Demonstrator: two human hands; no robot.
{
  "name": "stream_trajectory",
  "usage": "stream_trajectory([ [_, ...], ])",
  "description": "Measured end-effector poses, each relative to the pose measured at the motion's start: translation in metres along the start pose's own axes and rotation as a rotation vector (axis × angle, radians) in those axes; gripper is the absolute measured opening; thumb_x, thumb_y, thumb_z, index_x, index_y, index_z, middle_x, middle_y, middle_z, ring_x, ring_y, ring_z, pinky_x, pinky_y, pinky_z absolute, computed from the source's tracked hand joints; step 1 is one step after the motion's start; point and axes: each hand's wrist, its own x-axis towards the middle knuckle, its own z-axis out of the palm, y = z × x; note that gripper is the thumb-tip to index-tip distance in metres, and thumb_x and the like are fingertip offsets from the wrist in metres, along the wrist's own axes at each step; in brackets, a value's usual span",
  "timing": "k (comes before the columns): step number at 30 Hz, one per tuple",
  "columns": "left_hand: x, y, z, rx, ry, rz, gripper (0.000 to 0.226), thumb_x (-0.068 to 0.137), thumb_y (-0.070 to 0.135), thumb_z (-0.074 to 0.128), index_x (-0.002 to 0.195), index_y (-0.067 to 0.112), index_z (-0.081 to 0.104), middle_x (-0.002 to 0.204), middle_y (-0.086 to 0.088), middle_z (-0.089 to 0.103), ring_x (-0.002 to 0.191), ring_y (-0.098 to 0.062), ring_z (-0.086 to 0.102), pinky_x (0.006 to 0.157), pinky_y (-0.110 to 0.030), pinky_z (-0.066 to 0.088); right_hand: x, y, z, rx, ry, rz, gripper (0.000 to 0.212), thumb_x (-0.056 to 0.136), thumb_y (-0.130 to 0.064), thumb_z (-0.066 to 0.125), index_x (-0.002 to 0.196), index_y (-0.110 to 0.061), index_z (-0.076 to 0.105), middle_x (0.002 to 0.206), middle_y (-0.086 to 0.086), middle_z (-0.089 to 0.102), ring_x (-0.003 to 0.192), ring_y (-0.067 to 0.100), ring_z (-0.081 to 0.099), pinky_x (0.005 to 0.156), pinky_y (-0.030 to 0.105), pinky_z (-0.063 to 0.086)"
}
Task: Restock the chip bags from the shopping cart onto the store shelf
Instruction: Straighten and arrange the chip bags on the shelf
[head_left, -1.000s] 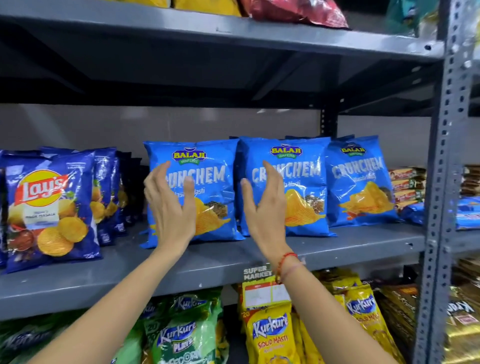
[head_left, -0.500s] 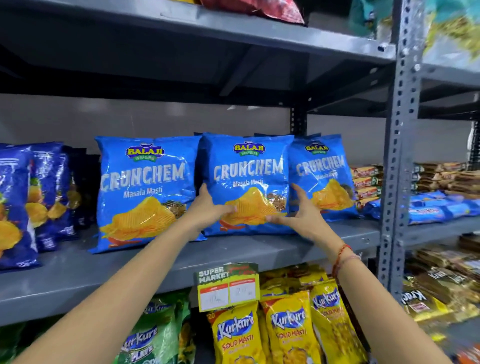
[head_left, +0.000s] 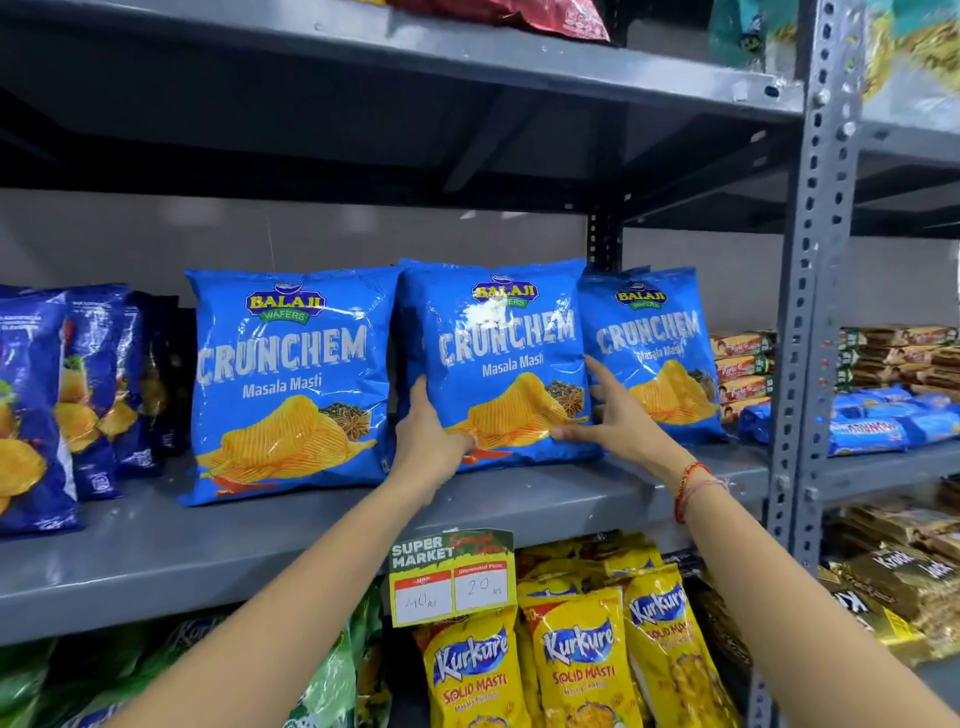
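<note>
Three blue Balaji Crunchem chip bags stand upright in a row on the grey middle shelf. The middle bag is gripped low on both sides: my left hand on its lower left edge, my right hand on its lower right edge, fingers behind it. The left bag and the right bag stand untouched beside it. The shopping cart is out of view.
Dark blue Lay's bags fill the shelf's left end. A price tag hangs from the shelf edge. Yellow Kurkure bags and green ones sit below. A grey upright post stands right, with biscuit packs beyond it.
Both hands dropped from flat in front of the left and middle bags and closed on the middle bag's lower edges. The view has moved closer.
</note>
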Motion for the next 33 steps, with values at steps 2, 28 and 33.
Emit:
stream_trajectory([
  [2,-0.005,0.001,0.003,0.042,0.021,0.003,0.090,0.081,0.005,0.068,0.148,0.020,0.010,0.138,-0.010,0.045,0.104,-0.022,0.045,0.080,-0.029,0.038,0.000,0.000,0.000,-0.018,0.010,-0.018,0.116,0.057,-0.031,0.087,0.148,-0.035,0.015,0.146,0.007,0.046,0.135,0.028,0.041,0.110,0.054,0.037],
  [28,0.030,0.004,0.004,1.057,0.023,0.644,0.074,0.095,0.054,0.025,0.148,0.012,-0.006,0.159,-0.007,-0.009,0.146,-0.020,-0.009,0.117,-0.045,-0.002,-0.009,-0.004,0.024,-0.384,0.069,-0.290,0.076,0.092,-0.023,0.058,0.150,-0.023,0.010,0.162,0.006,0.000,0.145,0.027,0.024,0.112,0.037,0.027],
  [33,0.031,-0.002,0.008,1.056,0.062,0.641,0.076,0.093,0.057,0.022,0.148,0.013,-0.007,0.159,-0.007,-0.008,0.146,-0.021,-0.009,0.117,-0.046,-0.003,-0.009,-0.001,0.027,-0.441,0.077,-0.262,0.075,0.093,-0.029,0.055,0.151,-0.020,0.007,0.162,0.009,0.002,0.144,0.027,0.026,0.114,0.037,0.027],
])
